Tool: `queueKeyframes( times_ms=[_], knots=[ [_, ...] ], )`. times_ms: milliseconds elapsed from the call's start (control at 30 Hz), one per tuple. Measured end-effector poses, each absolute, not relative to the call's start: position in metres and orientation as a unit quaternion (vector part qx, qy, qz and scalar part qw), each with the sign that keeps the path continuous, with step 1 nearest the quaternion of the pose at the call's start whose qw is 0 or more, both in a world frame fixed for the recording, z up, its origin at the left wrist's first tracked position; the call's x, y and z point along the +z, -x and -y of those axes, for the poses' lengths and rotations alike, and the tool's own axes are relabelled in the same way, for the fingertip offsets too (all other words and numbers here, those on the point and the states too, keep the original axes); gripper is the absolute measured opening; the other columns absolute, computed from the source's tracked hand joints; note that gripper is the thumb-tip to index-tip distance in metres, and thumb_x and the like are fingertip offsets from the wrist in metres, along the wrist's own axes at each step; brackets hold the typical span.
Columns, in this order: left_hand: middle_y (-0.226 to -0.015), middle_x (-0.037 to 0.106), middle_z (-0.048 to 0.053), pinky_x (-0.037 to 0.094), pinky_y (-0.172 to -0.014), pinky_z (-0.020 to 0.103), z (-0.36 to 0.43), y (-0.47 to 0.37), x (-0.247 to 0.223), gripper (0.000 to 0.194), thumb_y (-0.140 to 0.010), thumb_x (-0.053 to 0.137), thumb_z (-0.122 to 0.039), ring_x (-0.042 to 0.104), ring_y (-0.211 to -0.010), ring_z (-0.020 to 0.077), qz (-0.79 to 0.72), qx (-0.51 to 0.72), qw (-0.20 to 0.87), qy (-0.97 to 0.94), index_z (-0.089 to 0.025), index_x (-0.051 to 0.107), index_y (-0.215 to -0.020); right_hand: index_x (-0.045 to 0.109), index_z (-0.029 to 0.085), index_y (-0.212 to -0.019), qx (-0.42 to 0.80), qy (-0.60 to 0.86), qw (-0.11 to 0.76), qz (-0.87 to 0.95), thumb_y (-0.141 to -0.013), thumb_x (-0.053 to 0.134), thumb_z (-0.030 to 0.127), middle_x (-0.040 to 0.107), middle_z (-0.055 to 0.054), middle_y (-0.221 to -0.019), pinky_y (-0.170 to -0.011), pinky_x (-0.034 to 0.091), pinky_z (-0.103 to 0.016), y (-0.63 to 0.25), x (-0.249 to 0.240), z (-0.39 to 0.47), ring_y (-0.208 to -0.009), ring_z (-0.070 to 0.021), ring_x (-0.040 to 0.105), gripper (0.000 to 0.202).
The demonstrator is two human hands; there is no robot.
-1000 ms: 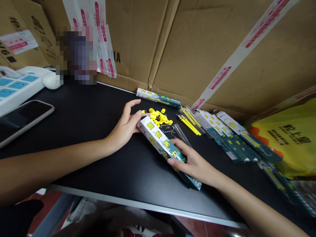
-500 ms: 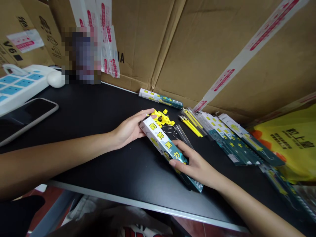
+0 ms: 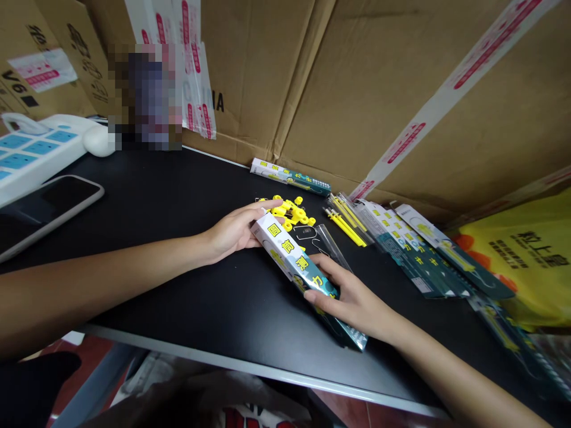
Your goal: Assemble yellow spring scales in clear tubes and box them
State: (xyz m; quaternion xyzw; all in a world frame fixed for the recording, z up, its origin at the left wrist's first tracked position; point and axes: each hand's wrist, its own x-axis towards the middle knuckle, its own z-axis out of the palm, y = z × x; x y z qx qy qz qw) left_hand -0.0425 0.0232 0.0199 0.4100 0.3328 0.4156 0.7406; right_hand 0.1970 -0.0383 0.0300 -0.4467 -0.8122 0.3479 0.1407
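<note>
A long, narrow spring scale box [image 3: 298,261], white at one end and dark green at the other with yellow characters, lies slantwise over the black table. My right hand [image 3: 348,294] grips its nearer green half, thumb on the front face and fingers over the far side. At the white end, my left hand [image 3: 238,229] has its fingers round the end of the box, partly hidden behind it, with the index finger stretched out above. Just beyond are small yellow plastic parts [image 3: 294,211], a metal hook [image 3: 320,245] and a clear plastic tube [image 3: 332,245].
Another such box [image 3: 289,177] lies against the cardboard. Yellow rods [image 3: 345,229] and several flat boxes [image 3: 414,252] lie to the right, near a yellow bag [image 3: 521,255]. At the left are a phone [image 3: 49,208] and a white power strip [image 3: 40,145].
My left hand has shifted slightly at the white end of the box. The right hand keeps its hold, and the box has barely moved.
</note>
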Motion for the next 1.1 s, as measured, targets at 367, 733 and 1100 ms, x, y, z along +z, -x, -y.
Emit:
queueKeyframes(
  times_ms=[367, 733, 1100],
  knots=[
    [-0.134, 0.057, 0.009, 0.049, -0.087, 0.041, -0.022, 0.043, 0.021, 0.055, -0.086, 0.046, -0.062, 0.055, -0.118, 0.0296, -0.351, 0.375, 0.725, -0.459, -0.032, 0.055, -0.131, 0.045, 0.021, -0.12, 0.354, 0.454, 0.132, 0.807, -0.089, 0.054, 0.043, 0.061, -0.004, -0.098, -0.073, 0.047, -0.031, -0.197, 0.031, 0.039, -0.086, -0.0192, 0.057, 0.039],
    [-0.135, 0.056, 0.01, 0.052, -0.081, 0.041, -0.029, 0.048, 0.015, 0.068, -0.084, 0.038, -0.071, 0.056, -0.114, 0.0324, -0.342, 0.361, 0.641, -0.585, -0.032, 0.046, -0.139, 0.044, 0.022, -0.118, 0.382, 0.454, 0.142, 0.793, -0.088, 0.054, 0.043, 0.058, -0.003, -0.099, -0.074, 0.045, -0.031, -0.2, 0.028, 0.037, -0.086, -0.0189, 0.056, 0.038],
    [-0.154, 0.031, 0.008, 0.017, -0.116, 0.047, -0.032, 0.063, 0.017, 0.07, -0.093, 0.029, -0.061, 0.029, -0.14, 0.0296, -0.321, 0.297, 0.287, -0.852, -0.022, 0.022, -0.15, 0.046, 0.022, -0.114, 0.403, 0.453, 0.152, 0.781, -0.088, 0.056, 0.042, 0.056, 0.0, -0.09, -0.07, 0.042, -0.027, -0.2, 0.024, 0.036, -0.077, -0.016, 0.052, 0.034]
  ],
)
